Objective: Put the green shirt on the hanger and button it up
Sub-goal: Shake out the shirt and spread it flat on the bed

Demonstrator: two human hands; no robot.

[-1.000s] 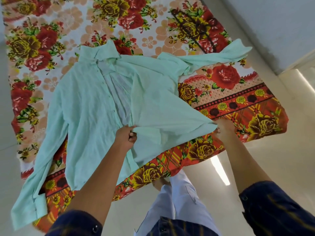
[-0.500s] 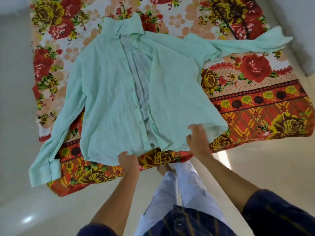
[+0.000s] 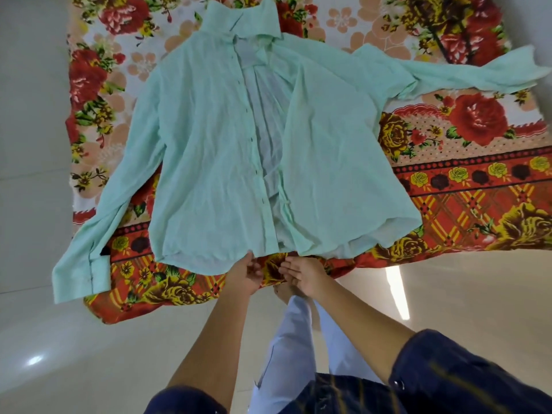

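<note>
The pale green shirt (image 3: 209, 150) lies spread on its back on a floral blanket (image 3: 466, 186), collar at the far end, sleeves out to both sides. Its front panels lie nearly together, unbuttoned, with a strip of the inside showing between them. My left hand (image 3: 245, 274) sits at the near hem of the left panel, thumb tip touching the hem corner, fingers loosely bent and holding nothing. My right hand (image 3: 300, 274) hovers just below the right panel's hem, fingers relaxed, apart from the cloth. No hanger is in view.
The blanket covers a pale tiled floor (image 3: 89, 354) that surrounds it on the left and near sides. My legs in light trousers (image 3: 286, 339) and a bare foot stand at the blanket's near edge, right under my hands.
The right front panel, held out wide a second ago, has been laid over the shirt's middle. Both hands have come together at the near hem and let go of the cloth.
</note>
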